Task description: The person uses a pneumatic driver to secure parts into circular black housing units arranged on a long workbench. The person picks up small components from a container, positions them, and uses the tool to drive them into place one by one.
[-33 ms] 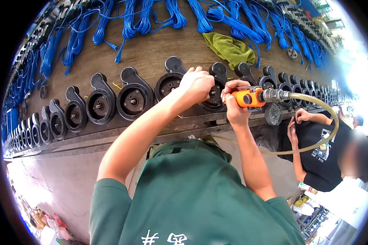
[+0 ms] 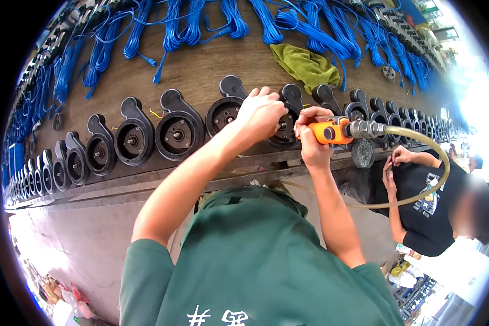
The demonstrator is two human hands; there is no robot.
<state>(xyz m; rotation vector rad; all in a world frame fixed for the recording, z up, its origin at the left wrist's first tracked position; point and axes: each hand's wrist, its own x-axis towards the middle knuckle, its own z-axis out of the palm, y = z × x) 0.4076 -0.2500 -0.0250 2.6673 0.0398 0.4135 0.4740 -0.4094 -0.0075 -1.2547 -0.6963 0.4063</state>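
Observation:
An orange air tool (image 2: 331, 132) is gripped in my right hand (image 2: 312, 136), with a metal fitting (image 2: 365, 129) and a yellowish hose (image 2: 437, 149) at its outer end. Its working end points left, toward a round black housing (image 2: 282, 126) with a metal shaft in the middle. My left hand (image 2: 262, 114) is closed over the left side of that housing. Its fingertips are bent down at the housing, and what they hold, if anything, is hidden. Just left of it, another black housing (image 2: 223, 117) is partly covered by my left hand and forearm.
More black housings (image 2: 179, 136) stand in a long row along the bench's front edge. Bundles of blue cable (image 2: 231, 22) and a green cloth (image 2: 304, 62) lie farther back on the wooden top. A grey round pad (image 2: 363, 154) is below the tool. At right is another person (image 2: 424, 201).
My left hand and forearm have shifted very slightly to the right. The air tool stays in my right hand at almost the same spot.

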